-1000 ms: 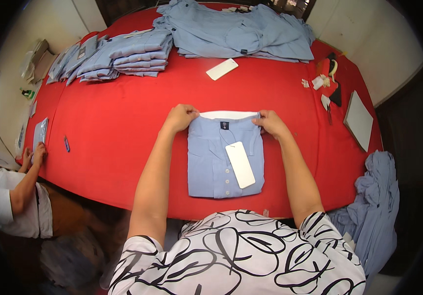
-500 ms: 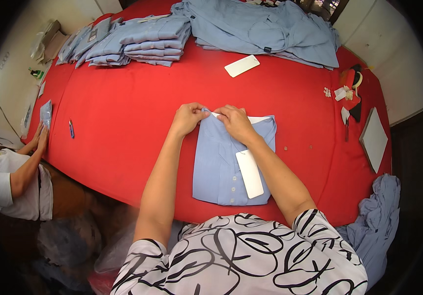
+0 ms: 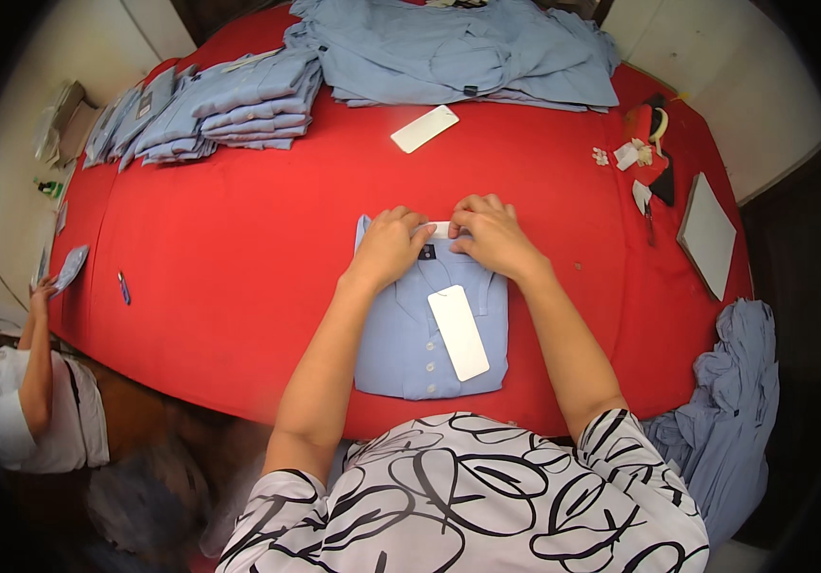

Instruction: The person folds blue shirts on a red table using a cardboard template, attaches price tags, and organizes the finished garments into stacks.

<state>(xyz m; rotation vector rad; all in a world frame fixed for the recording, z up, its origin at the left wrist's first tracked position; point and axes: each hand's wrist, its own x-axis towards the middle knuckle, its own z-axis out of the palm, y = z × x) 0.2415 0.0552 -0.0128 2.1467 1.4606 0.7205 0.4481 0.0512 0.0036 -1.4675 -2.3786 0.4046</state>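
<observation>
Just beyond the person, a folded blue shirt is lying on the red table, its long axis running away, its collar pointing far. A white tag is slanting on it. At the collar, the left hand and right hand are bending their fingers; whether they are pinching cannot be told.

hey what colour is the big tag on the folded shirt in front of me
The big tag is white; the head view shows it best.
</observation>
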